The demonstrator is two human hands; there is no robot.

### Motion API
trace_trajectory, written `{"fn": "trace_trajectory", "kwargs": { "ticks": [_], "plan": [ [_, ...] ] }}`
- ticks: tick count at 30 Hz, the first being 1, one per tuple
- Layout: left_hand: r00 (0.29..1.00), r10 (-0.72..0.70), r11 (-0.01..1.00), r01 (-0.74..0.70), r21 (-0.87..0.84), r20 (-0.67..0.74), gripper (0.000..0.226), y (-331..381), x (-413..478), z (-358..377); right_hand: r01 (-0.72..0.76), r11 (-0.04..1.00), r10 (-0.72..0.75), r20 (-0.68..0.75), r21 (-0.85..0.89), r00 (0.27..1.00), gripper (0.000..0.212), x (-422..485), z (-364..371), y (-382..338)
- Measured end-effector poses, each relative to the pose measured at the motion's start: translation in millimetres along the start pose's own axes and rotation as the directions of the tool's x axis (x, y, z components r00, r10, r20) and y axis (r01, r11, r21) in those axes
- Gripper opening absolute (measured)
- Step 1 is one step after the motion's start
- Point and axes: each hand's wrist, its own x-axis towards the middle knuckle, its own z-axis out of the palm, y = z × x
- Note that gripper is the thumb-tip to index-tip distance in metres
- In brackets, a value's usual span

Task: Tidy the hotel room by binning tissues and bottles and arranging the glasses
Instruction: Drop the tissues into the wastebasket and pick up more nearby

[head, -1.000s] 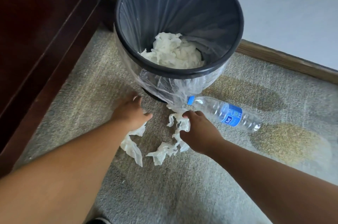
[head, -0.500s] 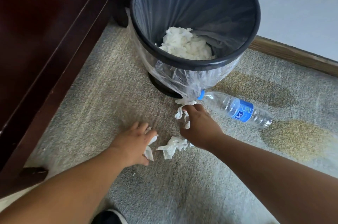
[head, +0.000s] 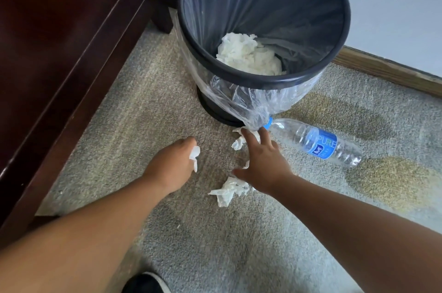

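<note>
A black bin [head: 239,77] with a clear liner stands on the carpet, with crumpled white tissues [head: 248,55] inside. My left hand [head: 171,163] grips a white tissue [head: 195,155] in its curled fingers. My right hand [head: 263,163] lies spread over the carpet, fingertips on a tissue [head: 239,142] by the bin's base. Another crumpled tissue [head: 227,191] lies under its thumb side. An empty clear bottle [head: 315,142] with a blue label and cap lies on its side to the right.
A dark wooden furniture piece [head: 59,53] fills the left side. A wall and wooden baseboard [head: 387,72] run behind the bin. My dark shoe [head: 146,283] shows at the bottom edge. The carpet has stained patches on the right.
My left hand has closed round its tissue and lifted it off the carpet. My right hand has opened and reached toward the tissue at the bin's base.
</note>
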Motion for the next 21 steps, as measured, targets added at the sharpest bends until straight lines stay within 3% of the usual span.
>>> {"fn": "trace_trajectory", "kwargs": {
  "ticks": [9,15,21],
  "plan": [
    [1.0,0.009,1.0,-0.009,-0.016,-0.001,0.015,-4.0,-6.5,1.4,0.01,1.0,-0.009,0.062,-0.021,0.998,0.106,9.9,10.3,4.5],
    [1.0,0.005,1.0,-0.005,-0.014,0.008,0.013,-7.4,-9.6,1.8,-0.046,0.999,0.044,0.126,0.017,0.991,0.121,23.4,6.2,3.5],
    [1.0,-0.013,1.0,0.014,-0.015,0.013,0.015,-8.2,-8.7,0.0,-0.093,0.988,0.089,0.043,0.124,0.995,0.097,18.2,9.2,3.9]
  ]
}}
